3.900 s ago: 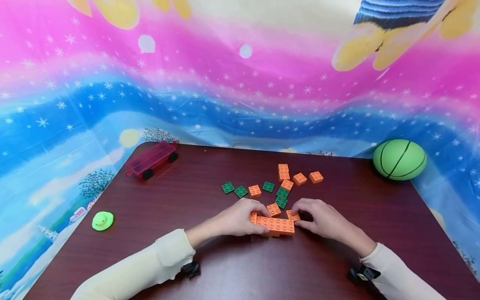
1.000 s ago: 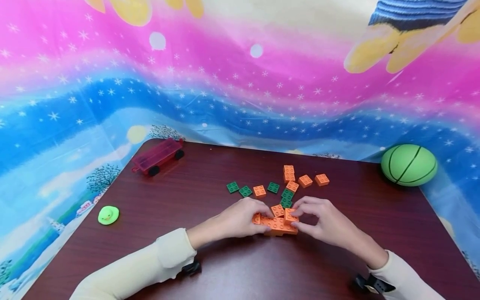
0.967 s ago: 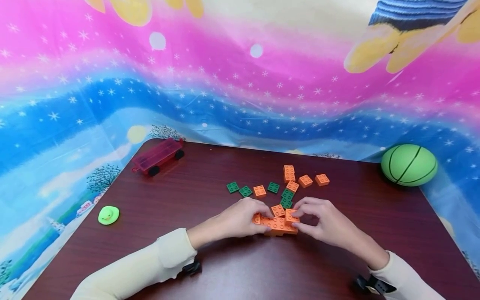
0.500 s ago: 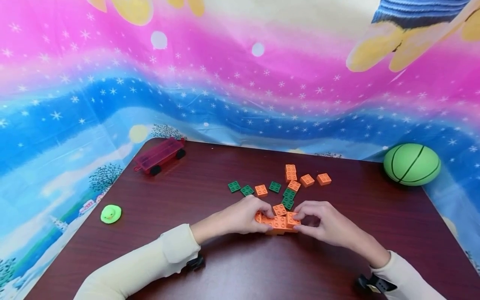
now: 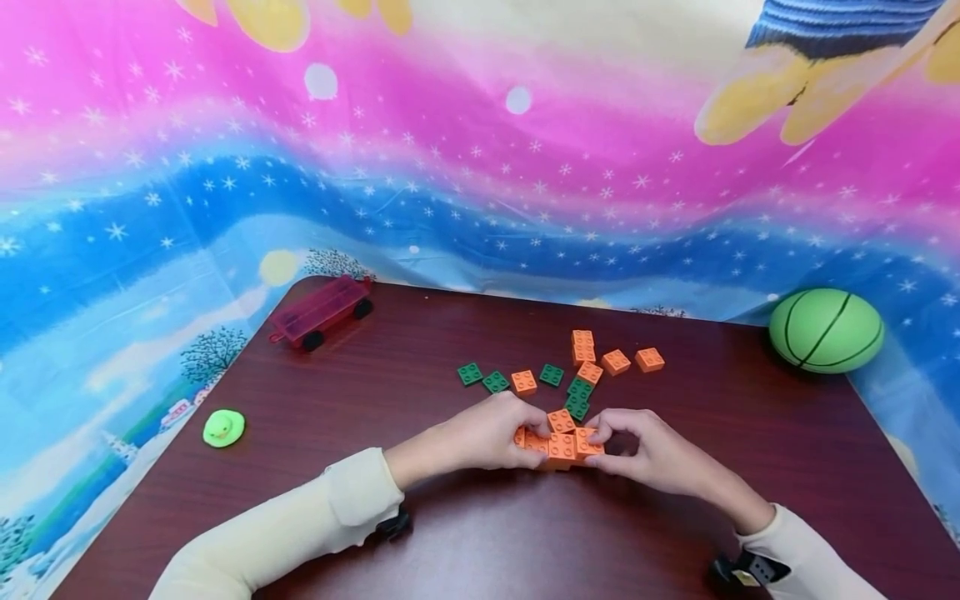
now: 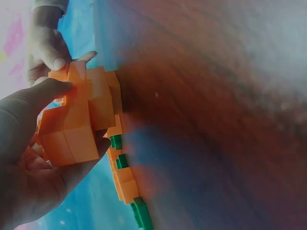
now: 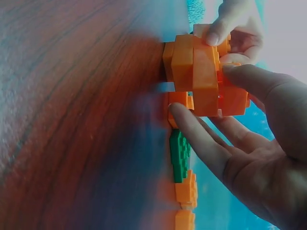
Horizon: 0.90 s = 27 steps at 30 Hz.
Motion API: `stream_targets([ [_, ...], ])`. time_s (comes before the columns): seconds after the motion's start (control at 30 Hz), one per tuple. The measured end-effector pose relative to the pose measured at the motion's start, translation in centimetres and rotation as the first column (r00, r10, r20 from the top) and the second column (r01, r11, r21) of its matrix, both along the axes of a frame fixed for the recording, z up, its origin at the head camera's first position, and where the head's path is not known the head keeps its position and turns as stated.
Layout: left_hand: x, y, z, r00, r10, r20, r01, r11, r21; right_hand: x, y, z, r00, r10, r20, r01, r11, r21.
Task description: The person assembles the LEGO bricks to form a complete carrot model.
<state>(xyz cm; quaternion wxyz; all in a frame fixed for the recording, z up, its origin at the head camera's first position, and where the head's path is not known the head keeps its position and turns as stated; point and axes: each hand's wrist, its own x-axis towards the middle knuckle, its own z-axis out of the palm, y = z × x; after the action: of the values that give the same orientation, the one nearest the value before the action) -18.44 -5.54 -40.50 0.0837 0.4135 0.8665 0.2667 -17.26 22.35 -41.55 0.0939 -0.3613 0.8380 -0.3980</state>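
Note:
In the head view my left hand [image 5: 491, 431] grips the left end of a stepped block of joined orange toy bricks [image 5: 561, 450]. Its thumb lies along the near side. My right hand [image 5: 648, 450] pinches a small square orange brick [image 5: 589, 442] between thumb and fingers at the block's right end. In the right wrist view that small brick [image 7: 235, 100] sits against the block's studded face [image 7: 205, 81], with a narrow reddish gap between them. The left wrist view shows the block's layers [image 6: 76, 129] stepping down toward the table. One loose orange brick [image 5: 561, 421] lies just behind the block.
Behind the hands lie several green bricks [image 5: 551, 375] and several orange bricks [image 5: 616, 362] on the dark table [image 5: 480, 533]. A red toy wagon [image 5: 322, 312] stands back left, a green rubber duck [image 5: 223, 427] left, and a green ball [image 5: 827, 331] back right.
My right hand has brought the small orange brick from beside the block up onto its right end, then lowered it slightly. My left hand has kept its grip on the block.

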Motion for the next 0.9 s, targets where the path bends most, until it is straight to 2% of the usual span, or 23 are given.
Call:
stream_targets([
  [0.1,-0.01,0.24,0.12,0.997,-0.022,-0.074,0.018,0.998,-0.053,0.00,0.04,-0.02,0.997,0.008,0.072,-0.005,0.999,-0.040],
  [0.2,-0.02,0.38,0.28,0.994,-0.011,-0.109,0.001,0.996,-0.094,-0.03,0.02,-0.07,0.996,0.001,0.087,0.004,0.998,-0.056],
  [0.43,0.28,0.35,0.10,0.997,0.072,-0.039,-0.075,0.993,-0.090,0.16,-0.14,-0.57,0.996,-0.020,0.085,0.028,0.996,-0.089],
  [0.67,0.50,0.64,0.26,0.993,0.081,-0.084,-0.093,0.985,-0.146,0.30,-0.28,-0.90,0.997,-0.019,0.073,0.028,0.992,-0.120],
  [0.9,0.51,0.82,0.70,0.993,0.113,-0.036,-0.117,0.982,-0.146,0.35,-0.41,-0.94,0.998,-0.060,0.014,0.061,0.993,-0.106],
])
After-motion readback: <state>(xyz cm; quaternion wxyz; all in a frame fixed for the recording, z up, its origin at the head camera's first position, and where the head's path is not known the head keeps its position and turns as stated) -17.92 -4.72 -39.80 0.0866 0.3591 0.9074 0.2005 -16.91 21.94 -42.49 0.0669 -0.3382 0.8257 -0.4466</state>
